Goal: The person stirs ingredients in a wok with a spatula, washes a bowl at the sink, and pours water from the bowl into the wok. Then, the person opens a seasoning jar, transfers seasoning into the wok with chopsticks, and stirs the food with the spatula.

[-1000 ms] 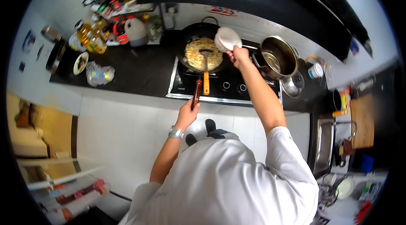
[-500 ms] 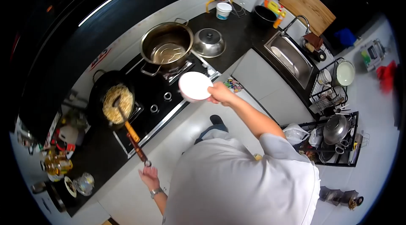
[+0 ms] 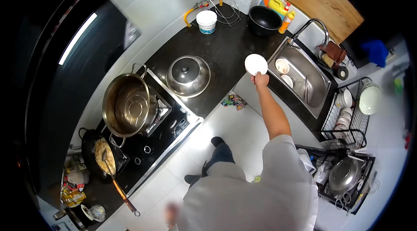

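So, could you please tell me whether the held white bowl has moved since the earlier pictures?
Yes: the right hand has carried the white bowl away from the stove and towards the sink.

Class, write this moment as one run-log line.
right hand: holds white bowl near sink | left hand: blurred, off wok handle | wok: food, spatula inside | steel pot: on stove
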{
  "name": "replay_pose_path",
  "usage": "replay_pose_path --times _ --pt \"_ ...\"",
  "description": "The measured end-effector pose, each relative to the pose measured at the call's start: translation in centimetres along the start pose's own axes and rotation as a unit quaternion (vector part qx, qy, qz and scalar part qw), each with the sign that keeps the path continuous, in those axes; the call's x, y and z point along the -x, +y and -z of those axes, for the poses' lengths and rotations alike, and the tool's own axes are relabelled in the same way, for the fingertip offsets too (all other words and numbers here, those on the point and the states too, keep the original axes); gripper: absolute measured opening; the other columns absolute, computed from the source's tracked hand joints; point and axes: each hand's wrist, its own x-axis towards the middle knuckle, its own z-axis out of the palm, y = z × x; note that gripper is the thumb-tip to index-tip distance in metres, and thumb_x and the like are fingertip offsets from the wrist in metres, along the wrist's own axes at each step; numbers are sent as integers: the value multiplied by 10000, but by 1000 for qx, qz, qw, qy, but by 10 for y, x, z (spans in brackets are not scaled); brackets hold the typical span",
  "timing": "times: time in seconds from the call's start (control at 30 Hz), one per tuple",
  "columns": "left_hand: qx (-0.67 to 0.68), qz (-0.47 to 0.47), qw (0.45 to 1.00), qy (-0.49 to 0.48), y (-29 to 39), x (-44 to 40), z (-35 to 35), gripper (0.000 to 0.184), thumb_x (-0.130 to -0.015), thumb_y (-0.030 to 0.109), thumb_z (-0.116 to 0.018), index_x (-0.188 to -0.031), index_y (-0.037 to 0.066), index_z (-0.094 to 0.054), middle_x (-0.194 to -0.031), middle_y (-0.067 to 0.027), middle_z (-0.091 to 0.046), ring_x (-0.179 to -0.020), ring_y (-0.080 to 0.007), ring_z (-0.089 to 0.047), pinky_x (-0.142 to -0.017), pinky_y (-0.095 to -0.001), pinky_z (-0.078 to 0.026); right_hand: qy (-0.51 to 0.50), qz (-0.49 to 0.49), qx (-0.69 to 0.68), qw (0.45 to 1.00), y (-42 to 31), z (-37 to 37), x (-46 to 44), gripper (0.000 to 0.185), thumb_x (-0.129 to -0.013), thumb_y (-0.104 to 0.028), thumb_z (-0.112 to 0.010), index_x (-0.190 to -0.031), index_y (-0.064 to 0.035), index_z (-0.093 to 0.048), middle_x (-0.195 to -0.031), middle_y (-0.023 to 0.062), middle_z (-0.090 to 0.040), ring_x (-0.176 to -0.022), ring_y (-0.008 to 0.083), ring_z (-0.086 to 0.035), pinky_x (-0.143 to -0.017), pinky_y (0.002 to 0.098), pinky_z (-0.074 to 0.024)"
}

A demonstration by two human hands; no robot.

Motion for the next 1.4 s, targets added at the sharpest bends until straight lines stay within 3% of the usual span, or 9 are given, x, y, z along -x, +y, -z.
replay_pose_path --times 0.2,0.3,0.53,0.6,0.73,0.8,0.87,1.17,1.4 --pt "177 70 968 -166 43 19 -16 271 -958 282 -534 -1145 118 -642 -1111 -51 -659 -974 -209 -624 -820 -409 -509 4 -54 -10 998 -14 -39 -67 283 -936 -139 -509 -800 74 -636 -642 133 -653 -502 194 -638 -431 292 -515" --pt "-577 -305 745 -136 52 28 -11 326 -981 309 -465 -1212 133 -613 -1213 -40 -631 -1100 -247 -586 -961 -466 -447 -12 -63 -21 998 -19 -44 -73 290 -944 -153 -506 -813 69 -639 -652 128 -659 -525 197 -650 -428 292 -513" --pt "-539 -343 766 -66 42 68 -36 306 -867 223 -620 -1144 95 -648 -1140 -97 -656 -1087 -281 -608 -949 -473 -466 -85 -49 -52 994 18 -53 -119 361 -962 -232 -537 -798 84 -598 -706 198 -689 -514 301 -667 -466 367 -573" --pt "-651 -475 592 14 32 77 -45 312 -835 199 -665 -1124 84 -658 -1119 -113 -664 -1084 -290 -614 -945 -475 -471 -247 -177 -202 931 70 -50 -179 620 -982 -455 -387 -1083 124 -584 -1248 313 -579 -1166 442 -563 -993 552 -447" --pt "-516 -406 754 24 -18 71 -63 148 -817 156 -691 -923 54 -676 -872 -99 -642 -849 -270 -626 -771 -423 -504 -172 -124 -122 970 49 -53 -163 482 -1007 -391 -335 -1189 -17 -578 -1233 192 -612 -1151 326 -581 -995 430 -459" --pt "-405 -322 855 39 -27 67 -68 112 -803 131 -701 -880 53 -676 -819 -93 -627 -790 -262 -617 -716 -417 -499 -131 -112 -79 982 23 -51 -143 412 -1004 -399 -442 -973 -43 -645 -784 54 -669 -644 149 -634 -498 225 -502" --pt "-224 -120 962 103 -51 66 -71 88 -794 121 -699 -853 62 -672 -796 -89 -621 -757 -260 -611 -686 -420 -491 -134 -100 -102 981 2 -48 -117 529 -987 -530 -431 -927 -44 -631 -763 53 -659 -609 135 -617 -466 207 -485" --pt "-177 25 972 154 -100 124 -94 70 -825 152 -641 -783 97 -653 -746 -77 -602 -683 -254 -583 -624 -425 -469 -127 -136 -59 981 26 -69 4 641 -960 -641 -378 -823 -43 -564 -695 46 -608 -497 126 -536 -424 198 -437" --pt "-318 -86 915 233 -183 163 -70 139 -850 176 -596 -729 123 -638 -707 -68 -587 -625 -249 -561 -575 -429 -452 -478 -121 138 859 184 -47 109 373 -991 -379 -427 -756 -114 -541 -551 25 -522 -389 160 -464 -358 301 -401"
